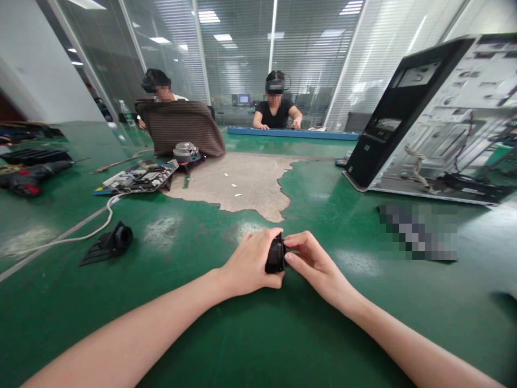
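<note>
A small black rounded part (276, 255), its exact kind not clear, stands between my hands just above the green tabletop. My left hand (251, 257) is closed round it from the left, with the thumb below and the fingers over the top. On the part's right side, my right hand (313, 261) pinches a small dark piece sticking out of it, mostly hidden by the fingertips. Left of my hands lies a black plastic bracket (108, 241) with a round opening. A circuit board (141, 178) rests farther back.
An open computer case (398, 124) stands at the right. A metal heatsink fan (186, 153) sits beside a brown draped cloth (181, 126). A power drill (34, 175) lies at far left; a white cable (109, 210) crosses the table (194, 339). Two people sit opposite.
</note>
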A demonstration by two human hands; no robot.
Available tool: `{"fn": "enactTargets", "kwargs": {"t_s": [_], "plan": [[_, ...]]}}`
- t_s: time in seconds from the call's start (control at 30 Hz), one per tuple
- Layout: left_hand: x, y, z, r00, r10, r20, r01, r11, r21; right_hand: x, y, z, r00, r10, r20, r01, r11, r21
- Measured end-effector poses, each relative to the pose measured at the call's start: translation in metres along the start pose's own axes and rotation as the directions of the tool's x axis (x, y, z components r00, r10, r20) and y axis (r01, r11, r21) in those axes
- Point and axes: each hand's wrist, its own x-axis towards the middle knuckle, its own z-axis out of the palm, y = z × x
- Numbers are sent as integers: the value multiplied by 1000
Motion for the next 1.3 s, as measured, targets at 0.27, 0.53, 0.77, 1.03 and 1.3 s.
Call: {"fn": "enactTargets", "kwargs": {"t_s": [0.27,0.53,0.77,1.03,1.3], "plan": [[0,-1,0,999,-49,16,50,998,-40,-2,-2,-4,992,74,106,-70,997,-43],[0,0,0,1000,5,15,-5,1000,-5,2,0,-2,999,43,-13,-43,999,21],[1,-1,-1,998,-56,-1,56,997,-52,-1,-2,-3,995,72,75,-68,996,-59],[1,0,-1,999,-32,-11,32,999,-19,1,1,1,999,21,-30,-20,999,35],[1,0,-2,998,-59,17,59,998,-35,-2,-4,-3,995,41,91,-37,998,-49]]}}
